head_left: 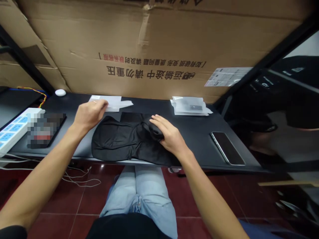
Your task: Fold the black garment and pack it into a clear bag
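A piece of black cloth point(112, 137), thin and creased, lies spread at the front of the dark table, its lower edge along the table's front edge. My right hand point(171, 134) is closed around a bunched-up part of it, fingers curled over the roll. My left hand point(89, 114) hovers at the cloth's upper left corner with its fingers drawn together in a pinch. What sits between those fingertips, if anything, I cannot make out. Behind that hand lies a white translucent packet point(114, 103), partly hidden by it.
More translucent packaging point(190, 106) lies at the back right. A phone point(228, 148) rests near the right edge. On the left are a white power strip point(13, 131), a dark flat item point(56, 127) and a white egg-shaped object point(60, 92). A large cardboard sheet point(159, 39) stands behind.
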Demonstrator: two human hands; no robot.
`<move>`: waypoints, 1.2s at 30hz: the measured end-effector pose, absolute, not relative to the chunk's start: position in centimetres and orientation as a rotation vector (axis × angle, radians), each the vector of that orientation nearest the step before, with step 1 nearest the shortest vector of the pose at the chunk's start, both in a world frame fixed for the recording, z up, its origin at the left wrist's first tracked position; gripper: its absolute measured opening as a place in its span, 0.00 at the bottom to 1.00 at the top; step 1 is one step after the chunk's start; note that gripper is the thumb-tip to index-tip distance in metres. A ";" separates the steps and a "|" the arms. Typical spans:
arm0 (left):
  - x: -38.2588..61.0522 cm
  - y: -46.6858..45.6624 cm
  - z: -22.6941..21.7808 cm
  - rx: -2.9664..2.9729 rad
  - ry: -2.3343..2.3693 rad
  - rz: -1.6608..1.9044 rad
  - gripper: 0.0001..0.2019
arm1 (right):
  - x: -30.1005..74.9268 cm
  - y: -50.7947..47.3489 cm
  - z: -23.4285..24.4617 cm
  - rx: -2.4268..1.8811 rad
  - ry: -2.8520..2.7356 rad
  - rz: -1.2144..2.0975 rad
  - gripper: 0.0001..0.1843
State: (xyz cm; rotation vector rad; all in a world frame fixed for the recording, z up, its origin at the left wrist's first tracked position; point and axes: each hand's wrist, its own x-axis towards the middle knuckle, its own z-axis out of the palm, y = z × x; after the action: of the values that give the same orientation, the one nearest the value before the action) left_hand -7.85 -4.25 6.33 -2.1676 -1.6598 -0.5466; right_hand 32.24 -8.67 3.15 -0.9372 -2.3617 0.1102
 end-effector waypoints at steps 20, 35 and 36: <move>2.3 -10.0 4.3 -2.608 -1.363 -1.020 0.12 | 28.5 -12.3 4.3 -0.371 -2.349 -0.169 0.25; 2.9 -11.2 5.6 -2.705 -1.477 -1.251 0.10 | 28.6 -10.0 3.0 -0.521 -2.668 -0.231 0.27; 3.0 -11.2 5.6 -2.688 -1.465 -1.209 0.10 | 28.5 -10.0 3.0 -0.590 -2.665 -0.213 0.29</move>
State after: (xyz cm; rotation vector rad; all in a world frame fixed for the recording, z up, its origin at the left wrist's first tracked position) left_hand 3.05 -11.21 5.55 -2.6880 -1.4653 -1.2090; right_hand 28.48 -10.00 3.02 -0.5902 -2.6650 -0.2134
